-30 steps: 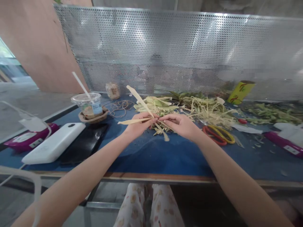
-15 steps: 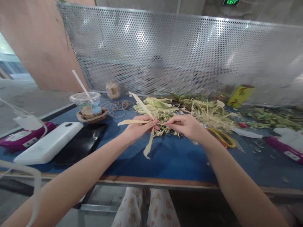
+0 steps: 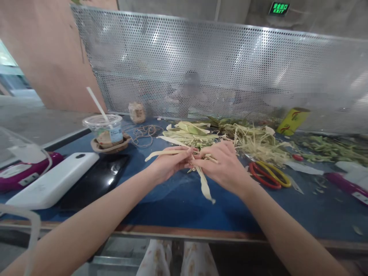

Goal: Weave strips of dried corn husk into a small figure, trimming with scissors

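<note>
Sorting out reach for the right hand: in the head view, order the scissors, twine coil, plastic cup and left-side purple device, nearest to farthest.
1. Scissors, just right of the right hand.
2. Twine coil, back left.
3. Plastic cup, farther left.
4. Purple device, far left edge.

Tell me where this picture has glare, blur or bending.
Head view: glare patches whiten the perforated screen; a light spot reflects on the black phone; the table edge bows from the wide lens; the left hand and right hand, pinching the leaf strips, look sharp; shapes behind the screen are blurred.
</note>
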### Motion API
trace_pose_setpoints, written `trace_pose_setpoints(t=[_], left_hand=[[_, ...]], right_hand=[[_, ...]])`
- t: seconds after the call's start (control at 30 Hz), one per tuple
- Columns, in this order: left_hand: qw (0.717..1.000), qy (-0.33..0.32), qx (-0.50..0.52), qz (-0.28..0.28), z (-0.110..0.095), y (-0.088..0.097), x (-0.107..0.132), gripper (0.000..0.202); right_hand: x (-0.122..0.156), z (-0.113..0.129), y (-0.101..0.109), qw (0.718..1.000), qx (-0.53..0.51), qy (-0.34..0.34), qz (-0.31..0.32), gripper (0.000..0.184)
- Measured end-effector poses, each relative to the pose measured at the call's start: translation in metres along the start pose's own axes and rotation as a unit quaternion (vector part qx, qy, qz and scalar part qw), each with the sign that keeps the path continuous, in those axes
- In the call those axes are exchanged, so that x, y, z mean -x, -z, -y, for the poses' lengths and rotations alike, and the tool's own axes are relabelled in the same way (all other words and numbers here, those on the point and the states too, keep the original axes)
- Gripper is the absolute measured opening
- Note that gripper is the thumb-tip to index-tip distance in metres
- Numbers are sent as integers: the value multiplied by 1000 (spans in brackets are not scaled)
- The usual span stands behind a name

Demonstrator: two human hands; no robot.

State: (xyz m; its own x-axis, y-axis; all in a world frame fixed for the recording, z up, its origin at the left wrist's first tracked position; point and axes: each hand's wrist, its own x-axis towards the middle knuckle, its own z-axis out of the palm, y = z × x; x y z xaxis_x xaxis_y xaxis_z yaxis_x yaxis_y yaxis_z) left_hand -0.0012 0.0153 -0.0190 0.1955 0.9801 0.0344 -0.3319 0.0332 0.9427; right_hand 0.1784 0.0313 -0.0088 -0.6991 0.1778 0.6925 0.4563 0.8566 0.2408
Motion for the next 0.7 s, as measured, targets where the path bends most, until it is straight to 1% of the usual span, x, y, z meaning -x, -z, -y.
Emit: trace_pose_setpoints(t=[0.1, 0.17, 0.27, 0.33, 0.37, 0.47, 0.5, 0.57, 0.63, 0.7], left_hand=[[1000, -4, 1, -8, 1, -1, 1, 14], [1000, -1, 8, -22, 0, -4, 3, 15], [999, -11, 12, -38, -1, -8, 5, 13], [998, -16, 11, -51, -1, -10, 6, 13], [998, -13, 10, -55, -1, -10, 7, 14], [999, 12, 7, -30, -2, -8, 8, 17], [1000, 16, 6, -19, -3, -7, 8, 18], [1000, 3, 3, -10, -4, -6, 7, 17], [999, -29, -11, -11, -5, -5, 6, 17], [998, -52, -35, -7, -4, -4, 5, 19]], right_hand=[[1, 3, -5, 997, -55, 61, -6, 15], [1, 4, -6, 992, -94, 80, -22, 16], [-1, 8, -4, 987, -137, 75, -46, 17], [-2, 10, -2, 984, -157, 66, -48, 19], [-1, 11, -2, 983, -158, 75, -47, 20], [0, 12, -3, 985, -138, 91, -49, 19], [0, 12, -3, 986, -136, 82, -54, 18], [0, 12, -3, 986, -147, 30, -70, 17], [-2, 11, -3, 979, -179, -42, -86, 17], [-4, 10, -2, 958, -226, -138, -107, 16]])
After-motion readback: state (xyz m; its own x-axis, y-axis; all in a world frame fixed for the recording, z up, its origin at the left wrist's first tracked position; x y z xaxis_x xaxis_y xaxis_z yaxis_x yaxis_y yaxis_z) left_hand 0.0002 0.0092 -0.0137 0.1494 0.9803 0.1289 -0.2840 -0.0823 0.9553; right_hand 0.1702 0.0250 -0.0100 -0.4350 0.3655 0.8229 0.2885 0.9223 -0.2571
